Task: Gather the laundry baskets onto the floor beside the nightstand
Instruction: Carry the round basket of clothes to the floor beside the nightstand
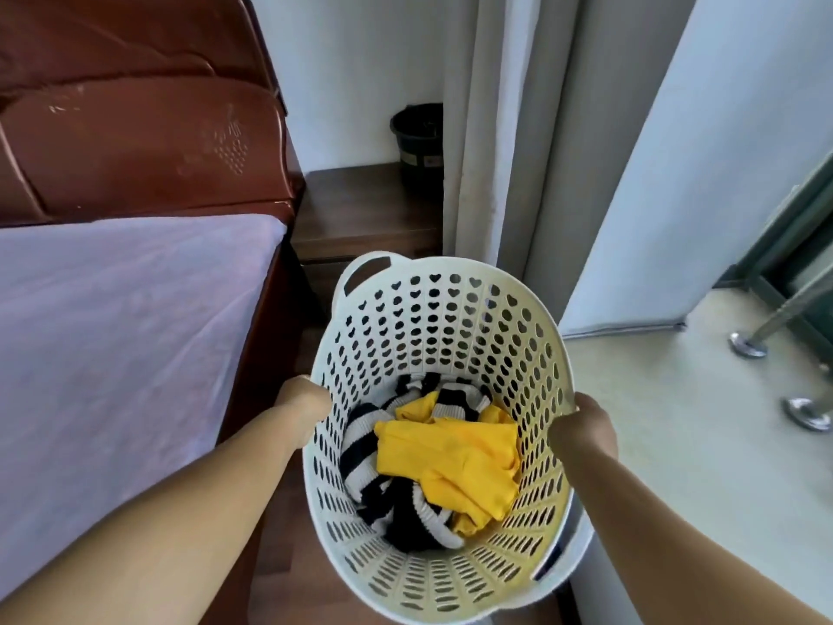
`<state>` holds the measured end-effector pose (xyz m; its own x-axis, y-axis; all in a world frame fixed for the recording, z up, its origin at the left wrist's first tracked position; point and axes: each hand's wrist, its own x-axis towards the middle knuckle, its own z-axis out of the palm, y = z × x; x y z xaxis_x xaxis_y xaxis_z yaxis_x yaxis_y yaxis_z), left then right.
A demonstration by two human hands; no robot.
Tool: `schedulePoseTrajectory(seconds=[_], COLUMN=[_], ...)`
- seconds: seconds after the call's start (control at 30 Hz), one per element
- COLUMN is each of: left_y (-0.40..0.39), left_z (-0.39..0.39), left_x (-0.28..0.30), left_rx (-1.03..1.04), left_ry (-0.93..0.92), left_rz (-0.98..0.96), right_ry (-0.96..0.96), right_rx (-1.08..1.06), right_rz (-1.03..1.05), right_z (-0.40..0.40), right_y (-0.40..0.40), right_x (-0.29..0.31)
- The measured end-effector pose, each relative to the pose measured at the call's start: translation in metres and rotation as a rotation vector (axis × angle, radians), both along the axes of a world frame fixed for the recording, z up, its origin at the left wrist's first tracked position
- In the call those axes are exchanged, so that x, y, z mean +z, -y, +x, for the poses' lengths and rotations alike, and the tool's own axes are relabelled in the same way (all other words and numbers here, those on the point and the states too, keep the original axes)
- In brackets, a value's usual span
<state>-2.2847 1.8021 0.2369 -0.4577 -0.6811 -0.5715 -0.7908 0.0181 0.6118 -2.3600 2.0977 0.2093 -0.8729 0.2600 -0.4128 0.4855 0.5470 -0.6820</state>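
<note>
White perforated plastic: one laundry basket [432, 444] fills the lower centre of the frame, held between both hands. Its mouth opens up toward the camera and tips slightly toward the upper part of the frame. The oval rim runs long from the upper left, where a cut-out handle shows, down to the lower right, where a second handle shows only in part.

Left to right:
- Bed [112, 331] with a pale lilac sheet takes the left half of the frame; a reddish-brown padded headboard [135, 142] stands above it at upper left.
- Left hand [306, 396] meets the basket's left rim at mid-height. Fingers curl over the edge and are clamped on it; fingertips are hidden behind the wall.
- Inside the basket: a yellow garment [450, 462] lies on top of a black-and-white striped garment [387, 489], both at the bottom.
- Dark wood nightstand [360, 209] sits just above the basket's far rim, against the bed side. A black bucket [417, 137] stands on its back right corner.
- Right hand [586, 426] is closed on the right rim, opposite the left hand; the basket body lies between the two hands.
- Pale curtain [518, 128] hangs at upper centre right.
- Light floor [698, 421] at the right edge carries chrome feet [748, 345].

Whether the basket's base touches the floor cannot be told.
</note>
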Motion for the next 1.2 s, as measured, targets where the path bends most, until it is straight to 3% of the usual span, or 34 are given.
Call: schedulePoseTrajectory(seconds=[0.27, 0.53, 0.8, 0.97, 1.2], left_y=[0.022, 0.028, 0.025, 0.023, 0.029], left_z=[-0.093, -0.140, -0.168, -0.181, -0.180], left_x=[-0.136, -0.233, -0.273, -0.274, -0.269], left_rx=[-0.028, -0.032, -0.052, -0.147, -0.241], left_ry=[-0.080, -0.166, -0.212, -0.222, -0.051], left_rz=[0.115, 0.197, 0.206, 0.208, 0.064], right_ry=[0.047, 0.059, 0.075, 0.066, 0.190], right_rx=[0.008, -0.006, -0.013, 0.014, 0.122], right_rz=[0.037, 0.088, 0.124, 0.219, 0.376], right_z=[-0.065, -0.110, -0.144, -0.162, -0.163], right_y=[0.026, 0.034, 0.030, 0.030, 0.038], right_x=[-0.130, -0.219, -0.261, -0.258, -0.252])
